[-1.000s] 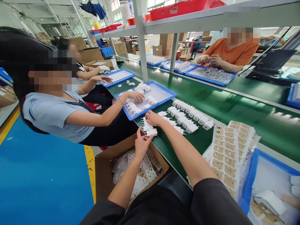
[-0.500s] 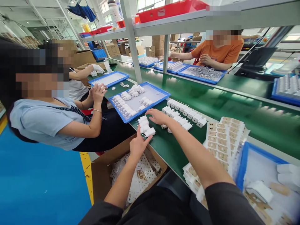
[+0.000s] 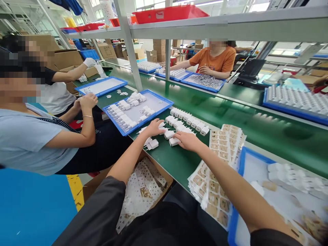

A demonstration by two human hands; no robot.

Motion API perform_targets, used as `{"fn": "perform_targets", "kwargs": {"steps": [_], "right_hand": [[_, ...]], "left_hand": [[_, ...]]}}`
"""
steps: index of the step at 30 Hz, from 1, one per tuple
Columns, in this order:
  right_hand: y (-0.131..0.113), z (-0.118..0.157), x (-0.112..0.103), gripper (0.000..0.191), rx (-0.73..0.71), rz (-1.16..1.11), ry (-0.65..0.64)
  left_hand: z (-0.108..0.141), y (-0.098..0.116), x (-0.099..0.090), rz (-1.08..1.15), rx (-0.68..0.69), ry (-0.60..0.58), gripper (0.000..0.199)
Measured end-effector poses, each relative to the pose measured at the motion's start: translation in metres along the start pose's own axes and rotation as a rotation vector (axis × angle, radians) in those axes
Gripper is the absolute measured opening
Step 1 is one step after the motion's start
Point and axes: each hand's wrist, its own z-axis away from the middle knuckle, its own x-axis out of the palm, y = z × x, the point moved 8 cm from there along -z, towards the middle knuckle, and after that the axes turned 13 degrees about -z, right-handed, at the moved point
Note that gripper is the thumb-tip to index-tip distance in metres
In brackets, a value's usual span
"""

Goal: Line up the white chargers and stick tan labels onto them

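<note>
My left hand (image 3: pixel 154 127) reaches over the white plug chargers (image 3: pixel 168 133), finger and thumb apart around one charger at the left end of the rows. My right hand (image 3: pixel 188 140) bends its fingers onto the nearest charger (image 3: pixel 174 141), which lies on the green bench. Behind my hands more chargers (image 3: pixel 189 120) lie side by side in rows with their pins pointing away. A loose group of chargers (image 3: pixel 153 144) lies beside my left wrist, partly hidden by my forearm.
A blue-rimmed tray (image 3: pixel 164 106) of chargers stands at the left. Sticker sheets (image 3: pixel 217 174) and another blue tray (image 3: pixel 242 164) are on the right. Below the bench edge is a carton (image 3: pixel 164 191) of used sheets. Co-workers sit left and opposite; a shelf (image 3: pixel 230 22) spans above.
My left hand has moved from the loose group up to the rows' left end. My right hand has shifted right and down onto the nearest charger. The view has turned to the right.
</note>
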Motion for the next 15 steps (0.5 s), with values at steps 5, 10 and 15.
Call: {"fn": "perform_targets", "kwargs": {"steps": [5, 10, 15], "right_hand": [[-0.003, -0.014, 0.004, 0.033, -0.003, -0.016, 0.043], [-0.008, -0.035, 0.006, 0.039, -0.033, -0.051, 0.107], [-0.011, -0.06, 0.003, 0.042, -0.058, -0.082, 0.165]], "left_hand": [[-0.011, -0.006, 0.011, -0.01, 0.017, -0.079, 0.069], [-0.014, -0.022, 0.011, -0.053, -0.069, -0.062, 0.064], [-0.019, -0.04, 0.008, -0.091, -0.185, -0.018, 0.06]]}}
